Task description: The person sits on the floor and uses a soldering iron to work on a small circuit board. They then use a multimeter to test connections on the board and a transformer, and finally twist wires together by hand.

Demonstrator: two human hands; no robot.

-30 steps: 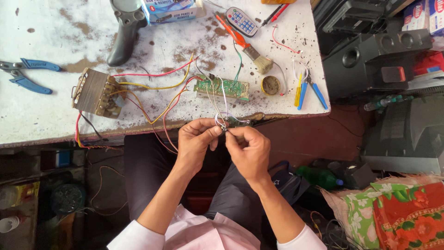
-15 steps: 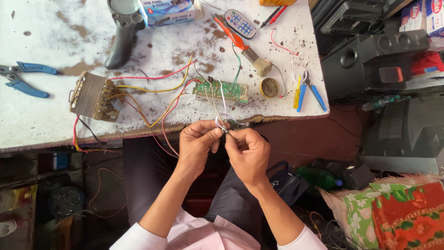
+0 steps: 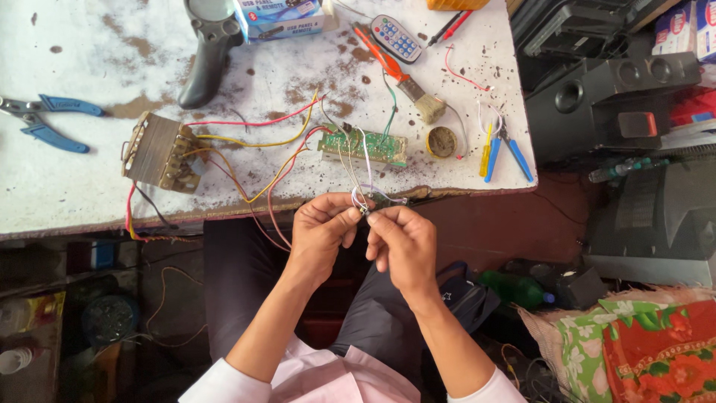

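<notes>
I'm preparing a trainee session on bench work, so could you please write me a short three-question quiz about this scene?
1. True or false: both hands are pinching thin wires just off the table's front edge.
2. Which lies nearest the green circuit board: A) blue-handled pliers at far left, B) round tin, C) remote control?
3. What do the red and yellow wires join to the board?

Key:
1. True: left hand and right hand hold the thin wires.
2. B: the round tin sits beside the circuit board.
3. The transformer.

blue-white box (image 3: 280,16) table top, boxes (image 3: 685,30) far right
</notes>
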